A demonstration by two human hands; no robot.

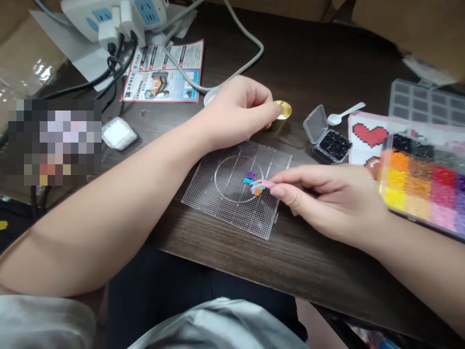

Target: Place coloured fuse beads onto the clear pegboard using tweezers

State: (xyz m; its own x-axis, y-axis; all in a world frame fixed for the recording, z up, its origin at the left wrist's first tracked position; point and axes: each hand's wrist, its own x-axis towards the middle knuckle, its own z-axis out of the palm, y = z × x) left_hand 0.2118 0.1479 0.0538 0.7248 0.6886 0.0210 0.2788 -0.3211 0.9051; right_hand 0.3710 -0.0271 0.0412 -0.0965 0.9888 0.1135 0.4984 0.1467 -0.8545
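Observation:
My right hand (327, 208) pinches pink tweezers (267, 184), whose tips are over a clear pegboard (203, 186). On the board, under and beside the tips, lies a small patch of fuse beads (257, 191) in orange, green and blue, with purple beads (251, 174) just behind. A faint circle outline surrounds most of them. My left hand (243, 109) is curled beyond the board's far edge, thumb and fingers at the rim of a small gold cup (284, 110). The hand hides part of the cup, and its contents do not show.
A divided bead box (421, 189) stands at right, near a pattern sheet (359, 123), a small case of black beads (332, 145) and a white spoon (345, 115). At left are a power strip (87, 19), cables, a leaflet (163, 72) and a white packet (119, 133).

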